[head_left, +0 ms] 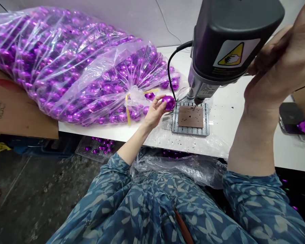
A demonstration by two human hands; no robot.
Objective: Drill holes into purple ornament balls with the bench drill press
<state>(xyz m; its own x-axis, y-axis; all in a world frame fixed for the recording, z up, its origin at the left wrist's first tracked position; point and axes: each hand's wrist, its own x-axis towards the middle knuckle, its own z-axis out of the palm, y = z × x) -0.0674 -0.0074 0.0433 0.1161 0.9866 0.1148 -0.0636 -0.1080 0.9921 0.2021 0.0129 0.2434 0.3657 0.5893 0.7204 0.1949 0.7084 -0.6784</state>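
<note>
My left hand (155,110) pinches a shiny purple bauble (169,102) just left of the metal work plate (190,117) of a small bench drill (226,44). The bauble sits beside the drill bit (194,107), which points down at the brown pad on the plate. My right hand (282,64) is raised at the right side of the drill head, fingers curled round something hidden behind the housing.
A large clear plastic bag full of purple baubles (66,64) lies on the white table (244,135) at left, over a cardboard box (12,108). A black cable (171,71) runs behind the drill. A phone with another purple bauble (301,126) lies at right. A plastic bag (183,166) rests in my lap.
</note>
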